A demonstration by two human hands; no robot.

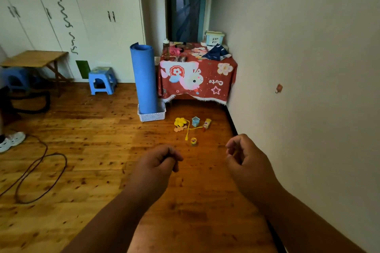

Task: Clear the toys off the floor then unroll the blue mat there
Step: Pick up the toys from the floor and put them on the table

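A rolled blue mat (144, 78) stands upright in a white perforated basket (151, 116) beside a red-clothed table. Small toys lie on the wooden floor in front of that table: a yellow plush toy (180, 123) with yellow strips (188, 130), a small blue cup (195, 121), a yellow and red tube (207, 124), and a little yellow tub (193, 141). My left hand (159, 162) and my right hand (245, 155) hover above the floor, short of the toys, both loosely curled with nothing in them.
The table with the red cartoon cloth (197, 77) carries bottles, a box and cloth. A blue stool (102, 80) and a wooden folding table (35, 59) stand at the left by white wardrobes. A dark cable (41, 170) loops on the floor; a white shoe (12, 139) lies far left. A wall (308, 88) is on the right.
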